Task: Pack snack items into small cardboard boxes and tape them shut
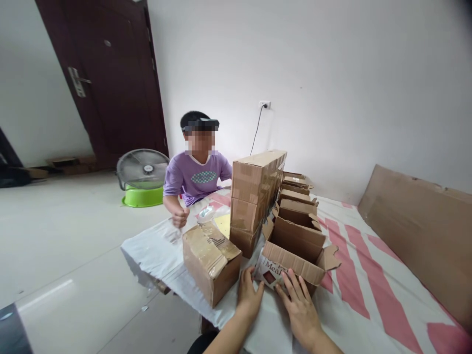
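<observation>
In the head view, a brown cardboard box (295, 246) stands on the table with its top flaps up. A white piece printed "Meal" (268, 273) lies against its near side; I cannot tell whether it is loose or part of the box. My right hand (300, 307) presses on this side with fingers spread. My left hand (250, 294) is at the box's near left corner, fingertips by the white piece's edge, thumb apart. Left of my left hand sits a taped, closed cardboard box (212, 263).
Behind stand stacked taped boxes (254, 196) and a row of open boxes (298, 202). A person in a purple shirt (201, 179) sits across the table (368, 275). A large cardboard sheet (420, 221) leans at right; a fan (143, 169) stands on the floor.
</observation>
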Tool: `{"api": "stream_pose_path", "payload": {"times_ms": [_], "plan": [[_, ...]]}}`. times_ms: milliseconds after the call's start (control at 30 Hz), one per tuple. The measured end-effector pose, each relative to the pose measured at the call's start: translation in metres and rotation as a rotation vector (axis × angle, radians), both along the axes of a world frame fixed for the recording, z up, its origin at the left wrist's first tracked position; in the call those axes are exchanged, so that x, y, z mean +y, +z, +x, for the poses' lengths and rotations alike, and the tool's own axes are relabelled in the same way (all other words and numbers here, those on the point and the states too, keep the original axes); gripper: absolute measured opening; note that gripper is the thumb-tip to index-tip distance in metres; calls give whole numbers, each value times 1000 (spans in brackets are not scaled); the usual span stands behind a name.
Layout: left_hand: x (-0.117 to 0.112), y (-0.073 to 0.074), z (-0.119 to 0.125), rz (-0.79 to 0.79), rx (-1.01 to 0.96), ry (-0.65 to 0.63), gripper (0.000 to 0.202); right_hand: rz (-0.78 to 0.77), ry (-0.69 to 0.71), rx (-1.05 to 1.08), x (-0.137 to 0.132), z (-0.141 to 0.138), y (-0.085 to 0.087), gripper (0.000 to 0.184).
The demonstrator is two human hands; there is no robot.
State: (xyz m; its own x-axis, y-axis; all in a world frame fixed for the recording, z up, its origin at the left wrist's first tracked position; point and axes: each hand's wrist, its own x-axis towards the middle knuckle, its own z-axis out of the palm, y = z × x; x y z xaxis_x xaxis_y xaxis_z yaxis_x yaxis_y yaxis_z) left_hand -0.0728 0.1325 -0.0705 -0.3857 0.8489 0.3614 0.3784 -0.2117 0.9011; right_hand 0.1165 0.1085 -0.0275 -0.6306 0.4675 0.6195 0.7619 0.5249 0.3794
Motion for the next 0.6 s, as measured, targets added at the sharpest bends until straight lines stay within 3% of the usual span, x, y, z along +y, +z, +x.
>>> {"api": "stream_pose_path", "payload": {"times_ms": [67, 133, 233, 300, 367, 433, 500, 567, 600], "plan": [[-8, 5, -1, 34, 28, 3, 36, -74, -49, 46, -13, -5, -16, 62], [-24, 9, -2, 110, 89, -33, 33, -164, -82, 85, -24, -5, -43, 66], [-60, 11, -10, 389, 335, -134, 33, -211, -21, 112, -32, 3, -90, 59], [-83, 13, -28, 602, 521, -181, 39, -279, 34, 121, -32, 10, -110, 53], [-97, 22, -60, 699, 584, -118, 43, -370, 27, 170, -35, 14, -115, 52], [-94, 44, -106, 626, 471, 116, 33, -432, -4, 237, -41, 13, -105, 53], [-75, 75, -157, 476, 314, 420, 26, -464, -18, 290, -50, 7, -90, 52], [-46, 105, -205, 126, 112, 522, 41, -477, -44, 346, -58, 0, -76, 47], [-32, 116, -224, -27, -15, 487, 48, -483, -63, 374, -61, -4, -71, 45]]}}
